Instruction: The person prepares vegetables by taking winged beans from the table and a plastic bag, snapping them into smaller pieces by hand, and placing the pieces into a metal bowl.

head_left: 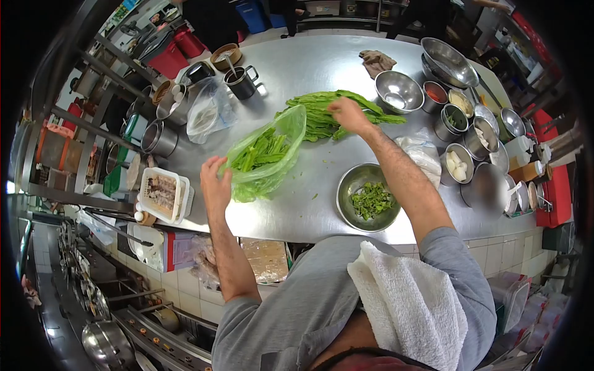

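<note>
On the worktop [309,216], long leaves [309,128] lie beyond and right of the green bag [255,189]. The bowl [365,173] of chopped greens [371,201] sits right of it. The left hand [215,185] is at the bag's left edge, the right hand [350,116] over the long leaves; from here I can't tell if either grip is clamped.

The person wears a grey shirt [297,290] of soft cloth, creased across the front, with short sleeves [467,263] in the same grey. A thick white towel [408,303] with a nubbly weave drapes over its right side in loose folds. The left hand [215,187], right hand [349,116] and forearms [405,167] are bare.
</note>
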Demonstrator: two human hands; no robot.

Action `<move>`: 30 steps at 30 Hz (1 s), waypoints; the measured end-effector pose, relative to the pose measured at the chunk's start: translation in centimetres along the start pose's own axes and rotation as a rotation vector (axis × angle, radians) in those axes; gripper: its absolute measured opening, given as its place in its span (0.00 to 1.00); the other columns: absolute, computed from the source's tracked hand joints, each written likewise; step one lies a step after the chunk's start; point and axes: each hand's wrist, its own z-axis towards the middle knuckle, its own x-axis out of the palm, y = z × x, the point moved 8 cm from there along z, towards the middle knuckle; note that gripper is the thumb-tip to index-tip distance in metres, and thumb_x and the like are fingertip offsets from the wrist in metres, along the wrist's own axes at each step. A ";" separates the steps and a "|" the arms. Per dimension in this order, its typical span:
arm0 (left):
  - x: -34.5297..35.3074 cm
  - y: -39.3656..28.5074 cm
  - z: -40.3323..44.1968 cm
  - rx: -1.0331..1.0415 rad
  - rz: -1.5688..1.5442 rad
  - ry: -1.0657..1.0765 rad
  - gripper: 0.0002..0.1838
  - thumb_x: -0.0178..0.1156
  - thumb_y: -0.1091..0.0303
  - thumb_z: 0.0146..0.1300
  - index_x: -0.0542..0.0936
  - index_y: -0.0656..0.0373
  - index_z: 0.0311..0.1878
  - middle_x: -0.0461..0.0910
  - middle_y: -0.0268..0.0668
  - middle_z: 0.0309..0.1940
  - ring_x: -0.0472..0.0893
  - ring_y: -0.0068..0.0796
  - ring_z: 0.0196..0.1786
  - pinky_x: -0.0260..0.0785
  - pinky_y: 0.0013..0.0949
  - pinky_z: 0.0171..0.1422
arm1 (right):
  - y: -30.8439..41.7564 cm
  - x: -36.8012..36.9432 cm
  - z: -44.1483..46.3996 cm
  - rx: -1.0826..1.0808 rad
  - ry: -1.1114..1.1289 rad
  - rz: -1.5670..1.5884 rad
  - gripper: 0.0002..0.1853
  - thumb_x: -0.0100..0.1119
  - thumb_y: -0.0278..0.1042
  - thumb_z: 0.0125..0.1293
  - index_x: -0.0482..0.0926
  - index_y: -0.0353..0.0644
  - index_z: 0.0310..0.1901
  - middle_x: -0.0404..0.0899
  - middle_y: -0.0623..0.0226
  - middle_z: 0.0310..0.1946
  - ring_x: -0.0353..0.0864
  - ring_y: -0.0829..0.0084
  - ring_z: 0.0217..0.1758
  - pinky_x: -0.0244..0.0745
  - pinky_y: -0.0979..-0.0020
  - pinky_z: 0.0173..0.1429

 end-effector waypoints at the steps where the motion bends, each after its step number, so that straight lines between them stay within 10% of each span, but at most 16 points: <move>1: 0.0 -1.3 -0.6 0.026 0.017 -0.038 0.15 0.59 0.76 0.56 0.80 0.61 0.48 0.73 0.44 0.53 0.71 0.42 0.58 0.64 0.40 0.61 | -2.6 0.4 -0.6 0.083 0.035 -0.262 0.19 0.54 0.26 0.58 0.79 0.46 0.52 0.75 0.59 0.51 0.70 0.61 0.60 0.66 0.59 0.62; 10: 3.5 -11.7 -4.0 0.305 -0.067 -0.171 0.14 0.62 0.73 0.58 0.80 0.58 0.48 0.73 0.41 0.53 0.70 0.40 0.57 0.62 0.41 0.62 | -7.1 1.6 -4.9 0.141 0.186 -0.753 0.20 0.55 0.27 0.58 0.77 0.52 0.54 0.71 0.65 0.54 0.61 0.58 0.66 0.55 0.44 0.63; 15: 6.7 -15.2 -3.5 0.299 -0.360 -0.020 0.18 0.63 0.71 0.59 0.78 0.61 0.54 0.74 0.43 0.53 0.72 0.42 0.57 0.62 0.42 0.63 | 0.0 -2.0 -6.0 -0.036 -0.106 0.125 0.16 0.63 0.36 0.61 0.77 0.39 0.48 0.77 0.59 0.43 0.75 0.64 0.49 0.70 0.60 0.52; 21: 8.9 -18.2 -1.5 0.288 -0.538 0.002 0.19 0.62 0.70 0.60 0.76 0.65 0.55 0.77 0.45 0.51 0.74 0.40 0.54 0.65 0.38 0.61 | 5.4 2.5 -10.2 -0.065 0.052 0.617 0.16 0.65 0.34 0.61 0.73 0.34 0.44 0.78 0.61 0.35 0.75 0.73 0.41 0.72 0.68 0.48; 30: 10.1 -17.0 -3.0 0.316 -0.429 0.162 0.13 0.63 0.73 0.57 0.78 0.66 0.46 0.77 0.43 0.37 0.78 0.41 0.40 0.70 0.37 0.42 | 10.6 -1.5 -15.0 -0.245 -0.150 0.024 0.19 0.62 0.29 0.62 0.72 0.35 0.53 0.77 0.56 0.46 0.80 0.62 0.44 0.76 0.65 0.49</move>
